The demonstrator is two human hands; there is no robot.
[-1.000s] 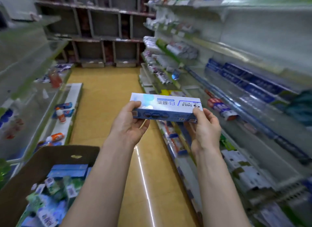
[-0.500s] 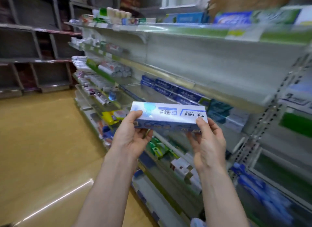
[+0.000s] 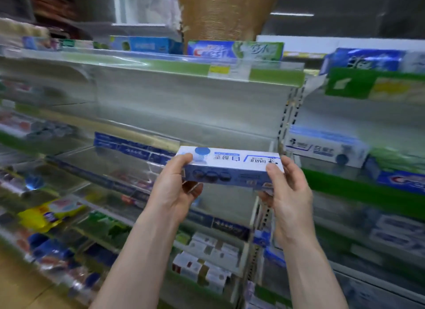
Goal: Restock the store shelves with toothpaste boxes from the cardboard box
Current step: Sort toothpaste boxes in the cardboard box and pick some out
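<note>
A white and blue Darlie toothpaste box (image 3: 230,167) is held level in front of the shelves, its print upside down to me. My left hand (image 3: 174,191) grips its left end, thumb on top and fingers curled under. At the right end my right hand (image 3: 287,193) holds it the same way. Just behind the box a shelf (image 3: 138,134) stands mostly bare, with a row of dark blue boxes (image 3: 131,147) along its back left. A matching white Darlie box (image 3: 322,147) lies on the shelf to the right. The cardboard box is out of view.
The top shelf carries a Crest box (image 3: 234,50) and other blue boxes (image 3: 147,44). Lower shelves hold white boxes (image 3: 207,260), a yellow pack (image 3: 50,213) and mixed goods. A perforated upright (image 3: 287,117) divides the two shelf bays. Brown floor (image 3: 18,283) shows at the lower left.
My view has swung from the aisle to face the shelves. Both hands kept hold of the toothpaste box and carried it rightward towards the upright. The cardboard box has left the frame.
</note>
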